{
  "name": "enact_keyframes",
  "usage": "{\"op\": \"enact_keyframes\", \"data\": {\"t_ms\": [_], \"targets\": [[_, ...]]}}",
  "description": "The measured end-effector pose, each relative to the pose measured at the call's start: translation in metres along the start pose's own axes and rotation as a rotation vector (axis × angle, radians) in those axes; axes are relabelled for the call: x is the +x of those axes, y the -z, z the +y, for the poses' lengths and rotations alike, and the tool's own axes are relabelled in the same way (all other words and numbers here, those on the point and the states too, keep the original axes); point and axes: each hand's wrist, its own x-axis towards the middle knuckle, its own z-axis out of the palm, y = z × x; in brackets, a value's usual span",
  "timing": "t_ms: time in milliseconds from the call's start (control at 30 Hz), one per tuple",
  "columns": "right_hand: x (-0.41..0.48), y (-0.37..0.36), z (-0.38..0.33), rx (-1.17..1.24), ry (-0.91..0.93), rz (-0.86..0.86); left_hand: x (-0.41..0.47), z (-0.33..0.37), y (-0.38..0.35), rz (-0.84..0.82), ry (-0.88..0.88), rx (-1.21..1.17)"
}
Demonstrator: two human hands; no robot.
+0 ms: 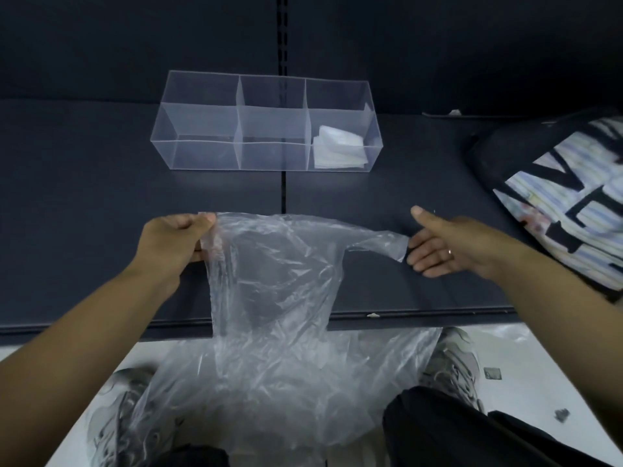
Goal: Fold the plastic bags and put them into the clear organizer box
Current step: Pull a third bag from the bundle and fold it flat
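A crumpled clear plastic bag (pixel 279 284) hangs stretched between my hands above the front of a dark shelf (pixel 84 183). Its lower part drapes past the shelf edge over my shoes. My left hand (pixel 175 235) pinches the bag's left handle. My right hand (pixel 445 242) holds the right handle in curled fingers, thumb pointing up. Behind them stands the clear organizer box (pixel 266 124) with three compartments. Folded white bags (pixel 338 148) lie in its right compartment; the left and middle compartments hold nothing.
A black bag with a striped, lettered print (pixel 566 197) lies on the shelf at the right. The shelf's front edge (pixel 421 320) runs below my hands. Grey shoes (pixel 453 362), black trouser legs and small scraps are on the white floor.
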Motion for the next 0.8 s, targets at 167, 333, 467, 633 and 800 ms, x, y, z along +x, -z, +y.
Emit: {"op": "enact_keyframes", "data": {"t_ms": [167, 333, 467, 633, 800], "targets": [[-0.004, -0.032, 0.008, -0.008, 0.16, 0.105, -0.002, -0.001, -0.002, 0.017, -0.018, -0.001], [0.009, -0.032, 0.001, 0.143, 0.289, 0.341, -0.002, -0.002, -0.006, 0.052, -0.032, 0.013], [0.027, -0.021, -0.022, 0.313, 0.324, 0.452, 0.005, 0.005, -0.017, 0.087, -0.062, 0.017], [0.041, -0.011, -0.049, 0.152, 0.498, 0.568, 0.027, 0.024, -0.018, 0.16, -0.186, 0.079], [0.06, -0.001, -0.046, 0.136, 0.537, 0.652, 0.039, 0.023, -0.013, 0.163, -0.208, 0.073]]}}
